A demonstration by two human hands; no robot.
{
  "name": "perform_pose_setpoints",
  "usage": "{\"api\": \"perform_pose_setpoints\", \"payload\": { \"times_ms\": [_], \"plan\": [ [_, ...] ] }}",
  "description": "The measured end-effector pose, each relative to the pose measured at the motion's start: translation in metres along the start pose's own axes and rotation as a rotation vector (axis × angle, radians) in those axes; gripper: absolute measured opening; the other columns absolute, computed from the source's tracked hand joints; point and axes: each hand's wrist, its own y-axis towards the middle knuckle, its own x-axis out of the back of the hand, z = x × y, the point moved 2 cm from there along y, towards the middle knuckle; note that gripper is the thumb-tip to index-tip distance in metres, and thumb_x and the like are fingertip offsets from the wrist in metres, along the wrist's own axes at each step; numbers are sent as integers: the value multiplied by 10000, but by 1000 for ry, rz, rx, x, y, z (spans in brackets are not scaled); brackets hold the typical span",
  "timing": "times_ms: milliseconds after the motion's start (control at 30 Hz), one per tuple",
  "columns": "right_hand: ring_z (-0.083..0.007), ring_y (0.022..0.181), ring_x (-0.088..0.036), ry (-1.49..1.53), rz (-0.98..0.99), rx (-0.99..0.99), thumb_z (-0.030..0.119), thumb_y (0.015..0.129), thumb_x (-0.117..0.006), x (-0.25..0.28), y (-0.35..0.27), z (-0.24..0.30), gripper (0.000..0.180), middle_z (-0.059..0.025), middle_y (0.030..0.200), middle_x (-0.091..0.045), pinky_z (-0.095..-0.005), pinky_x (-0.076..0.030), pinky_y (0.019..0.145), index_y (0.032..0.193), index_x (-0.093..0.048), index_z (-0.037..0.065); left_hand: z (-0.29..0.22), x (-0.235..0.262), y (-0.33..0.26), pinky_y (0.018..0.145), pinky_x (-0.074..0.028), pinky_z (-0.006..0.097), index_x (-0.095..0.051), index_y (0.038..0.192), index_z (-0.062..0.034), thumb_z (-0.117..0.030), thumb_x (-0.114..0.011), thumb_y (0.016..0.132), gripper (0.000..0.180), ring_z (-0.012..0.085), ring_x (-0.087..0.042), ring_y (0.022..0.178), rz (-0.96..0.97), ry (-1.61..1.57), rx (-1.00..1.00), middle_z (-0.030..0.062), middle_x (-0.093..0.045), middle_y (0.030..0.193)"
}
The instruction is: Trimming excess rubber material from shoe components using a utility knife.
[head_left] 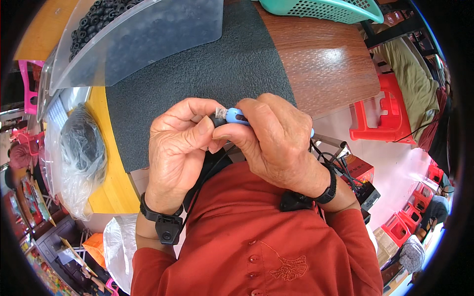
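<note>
In front of my chest, above the near edge of the dark grey mat (197, 74), both hands come together. My left hand (180, 135) pinches a small black part (216, 120) between thumb and fingers; most of it is covered. My right hand (276, 138) is wrapped round a slim blue-handled tool (238, 116), shaped like a utility knife with a dark slot. Its greyish tip lies against the black part, close to my left fingertips. The tool's rear end shows beyond my right palm.
A translucent bin (143, 49) of small black ring-like parts stands at the far left. Left of the mat, a clear plastic bag (81, 143) lies on the yellow tabletop (116, 182). A turquoise basket (326, 11) sits at the far right, with a red stool (385, 111) beyond the table.
</note>
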Motion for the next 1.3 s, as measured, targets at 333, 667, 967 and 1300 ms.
{"api": "perform_pose_setpoints", "payload": {
  "times_ms": [333, 667, 967, 1300],
  "plan": [
    [-208, 490, -487, -45, 50, 26, 192, 754, -735, 0, -2, 0, 261, -57, 597, -423, -324, -397, 427, 723, -515, 55, 5, 0, 1, 626, -441, 244, -616, 1024, 67, -110, -686, 848, 259, 126, -544, 696, -37, -39, -1, 106, -642, 890],
    [-250, 535, -551, 128, -10, -129, 207, 753, -767, 0, -7, -9, 286, -97, 653, -534, -337, -424, 451, 828, -573, 12, 9, -7, 1, 665, -483, 247, -602, 1060, 48, -77, -673, 858, 248, 130, -575, 745, -38, -20, -73, 100, -645, 929],
    [-245, 517, -526, 138, -43, -129, 197, 741, -764, -2, -11, -7, 268, -83, 627, -498, -342, -409, 446, 821, -574, 27, 12, -8, -2, 668, -524, 242, -610, 1068, 35, -32, -680, 840, 248, 137, -622, 804, -98, 34, -135, 105, -653, 956],
    [-246, 522, -509, 43, 9, -98, 174, 783, -717, -1, -7, -11, 209, -88, 637, -470, -350, -396, 448, 805, -565, 32, 12, -7, 8, 667, -517, 235, -619, 1052, 50, -24, -689, 826, 248, 128, -611, 757, -104, 120, -194, 99, -658, 915]
  ]
}}
